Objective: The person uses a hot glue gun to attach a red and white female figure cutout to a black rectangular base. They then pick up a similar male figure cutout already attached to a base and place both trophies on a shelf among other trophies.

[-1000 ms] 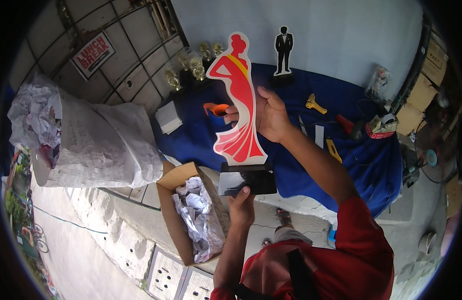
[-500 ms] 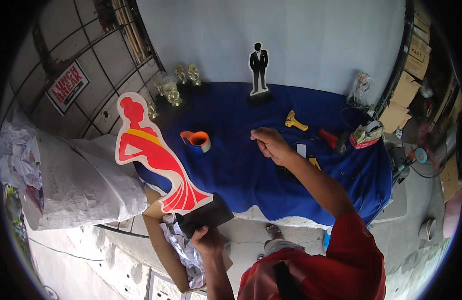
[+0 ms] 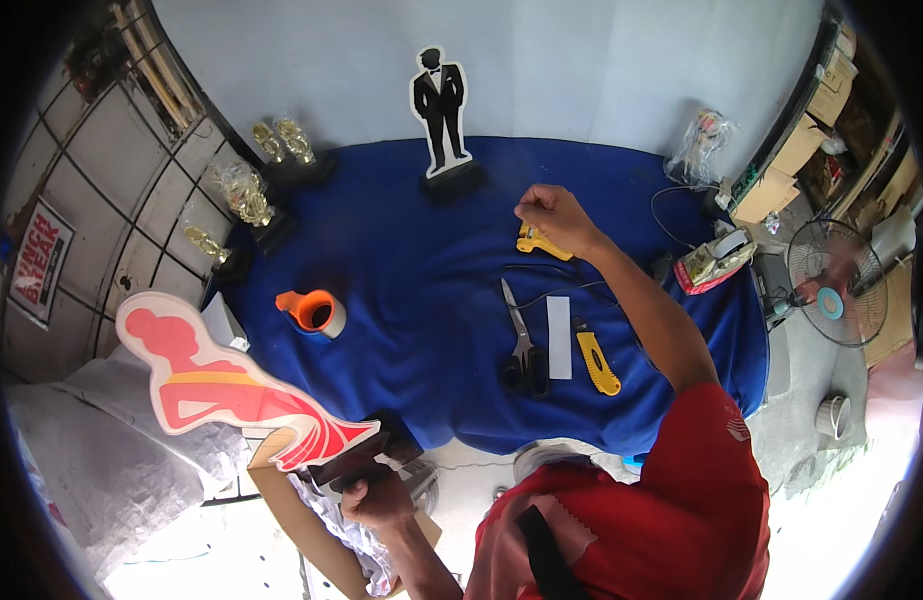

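My left hand [image 3: 380,497] grips the black base [image 3: 367,455] of a cutout trophy [image 3: 244,390], a red-gowned figure with a yellow sash and a white border, leaning to the left. Over the blue-covered table, my right hand [image 3: 560,218] is closed with its fingertips pinched; whatever they hold, if anything, is hidden. Just below that hand lies a yellow glue gun [image 3: 544,243], partly covered by it. Nearer me on the cloth are black-handled scissors [image 3: 523,345], a white strip [image 3: 559,338] and a yellow box cutter [image 3: 597,362].
A tuxedo cutout trophy [image 3: 442,115] stands at the back of the blue cloth [image 3: 402,370]. Small gold trophies [image 3: 244,195] in plastic line the left. An orange-and-white tape roll [image 3: 322,313] sits left of centre. A carton [image 3: 302,520] holds crumpled paper; a fan [image 3: 832,300] stands right.
The view has shifted. My left hand has tilted the red-gown trophy further left and lower. My right hand is now over the glue gun, still closed; the scissors have come into sight.
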A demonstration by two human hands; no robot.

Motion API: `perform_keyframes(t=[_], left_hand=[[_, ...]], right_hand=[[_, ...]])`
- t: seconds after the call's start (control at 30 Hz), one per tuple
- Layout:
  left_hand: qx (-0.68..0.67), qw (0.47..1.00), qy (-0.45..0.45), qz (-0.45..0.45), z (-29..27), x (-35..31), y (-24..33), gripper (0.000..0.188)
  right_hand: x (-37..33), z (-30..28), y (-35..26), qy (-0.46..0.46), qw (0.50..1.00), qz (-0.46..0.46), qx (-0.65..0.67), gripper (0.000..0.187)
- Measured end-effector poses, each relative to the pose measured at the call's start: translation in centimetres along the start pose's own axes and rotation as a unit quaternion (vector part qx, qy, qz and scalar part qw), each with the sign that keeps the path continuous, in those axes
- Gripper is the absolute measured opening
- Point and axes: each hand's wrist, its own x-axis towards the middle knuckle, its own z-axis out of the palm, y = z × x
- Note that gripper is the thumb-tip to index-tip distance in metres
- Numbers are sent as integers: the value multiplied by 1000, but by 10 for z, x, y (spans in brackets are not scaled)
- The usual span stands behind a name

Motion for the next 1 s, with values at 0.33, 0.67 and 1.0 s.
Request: perform_keyframes(t=[0.33,0.67,1.0], left_hand=[[-21,999,13,-21,10,49,-36,57],[-35,991,-9,-129,13,89,-102,52],[-63,983,-6,-170,-11,106,-115,76]], right_hand=[[3,-126,91,50,981,92,-163,13],[-30,-40,114,-51,948,-116,-293,31],[10,-72,101,-80,951,232,190,26]])
